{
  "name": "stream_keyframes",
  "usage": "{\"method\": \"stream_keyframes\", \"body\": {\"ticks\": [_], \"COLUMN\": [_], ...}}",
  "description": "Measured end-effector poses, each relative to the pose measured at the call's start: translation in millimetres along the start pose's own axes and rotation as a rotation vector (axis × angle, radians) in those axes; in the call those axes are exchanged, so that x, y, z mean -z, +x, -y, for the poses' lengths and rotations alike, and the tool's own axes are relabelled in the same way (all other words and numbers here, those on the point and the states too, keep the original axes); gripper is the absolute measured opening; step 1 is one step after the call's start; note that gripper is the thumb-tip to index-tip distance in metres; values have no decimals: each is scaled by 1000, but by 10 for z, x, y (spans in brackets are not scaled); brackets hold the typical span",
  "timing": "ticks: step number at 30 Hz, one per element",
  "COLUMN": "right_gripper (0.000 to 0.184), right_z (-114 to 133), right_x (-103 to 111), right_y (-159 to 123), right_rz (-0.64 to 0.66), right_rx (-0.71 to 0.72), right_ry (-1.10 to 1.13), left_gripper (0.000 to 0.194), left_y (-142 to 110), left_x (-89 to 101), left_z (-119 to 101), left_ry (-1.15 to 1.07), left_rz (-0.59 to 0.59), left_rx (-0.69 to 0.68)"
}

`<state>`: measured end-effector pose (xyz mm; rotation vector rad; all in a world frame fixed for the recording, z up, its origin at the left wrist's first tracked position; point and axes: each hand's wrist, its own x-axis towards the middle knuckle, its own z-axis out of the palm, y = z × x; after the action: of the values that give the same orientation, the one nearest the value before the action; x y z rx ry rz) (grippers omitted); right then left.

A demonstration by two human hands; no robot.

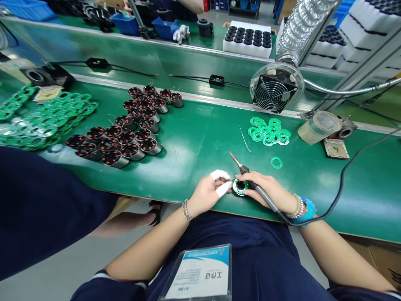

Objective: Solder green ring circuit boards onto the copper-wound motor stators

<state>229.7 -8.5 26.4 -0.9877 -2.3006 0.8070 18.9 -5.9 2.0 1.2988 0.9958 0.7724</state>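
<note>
In the head view, a motor stator with a green ring-shaped circuit board on top stands at the bench's front edge, between my hands. My right hand has thumb and forefinger around its right side. A soldering iron lies through that same hand, its bare tip pointing up and left, away from the board. White finger covers are on my left hand. Its thumb and fingers are pinched together at the stator's left edge; whatever is between them is too small to make out.
Several copper-wound stators stand at left, beside stacked green board panels. Loose ring boards, a single ring and a thin wire lie ahead. A fan hangs behind; the iron's cord runs right. Another person sits at left.
</note>
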Motion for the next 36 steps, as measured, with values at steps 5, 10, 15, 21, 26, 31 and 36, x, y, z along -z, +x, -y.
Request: {"method": "stream_keyframes", "body": {"ticks": [5,10,15,21,26,31,36], "right_gripper": [32,36,35,22,24,30,30], "right_z": [59,156,241,306,324,324,351], "right_x": [-64,-227,-293,-229,-235,-274,-332], "right_y": [-129,-293,-334,-129,-48,-63,-49], "right_rz": [-109,-268,-363,-347,-292,-308,-335], "right_rx": [-79,-172,-159,-62,-126,-165,-126], "right_ry": [-20,-72,-96,-36,19,64,-2], "left_gripper": [12,7,18,23,22,18,20], "left_y": [-134,-65,-4,-18,-38,-56,-63], "left_x": [-52,-114,-151,-157,-154,-159,-172], "left_z": [40,-35,-110,-82,-28,-11,-54], "left_ry": [429,161,-181,-219,-200,-190,-252], "left_rz": [137,160,153,135,147,141,127], "left_rx": [-335,-125,230,193,114,66,99]}}
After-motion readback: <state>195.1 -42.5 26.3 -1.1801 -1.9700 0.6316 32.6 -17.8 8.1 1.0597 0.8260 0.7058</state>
